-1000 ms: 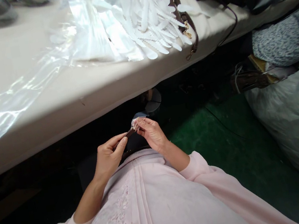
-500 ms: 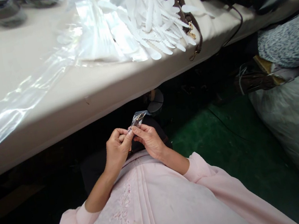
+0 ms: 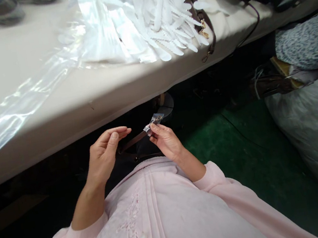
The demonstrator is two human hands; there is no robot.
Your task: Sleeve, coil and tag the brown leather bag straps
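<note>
Left hand [image 3: 103, 157] has just let go and opened, fingers [image 3: 115, 133] spread, clear of the narrow brown leather strap [image 3: 133, 140]. Right hand [image 3: 166, 142] pinches the strap's end with a small clear plastic packet [image 3: 154, 123], held below the beige cloth-covered counter [image 3: 13, 50].

Single head-worn camera, positioned above the wearer and angled forward and down, sits close over the pale pink embroidered blouse [image 3: 152, 221], the left hand [image 3: 102, 157] and the right hand [image 3: 165, 142]. The frame reaches farther out to the near edge of the cream cloth-covered tabletop [image 3: 14, 58] and, lower right, the green-painted floor [image 3: 227, 144].
</note>
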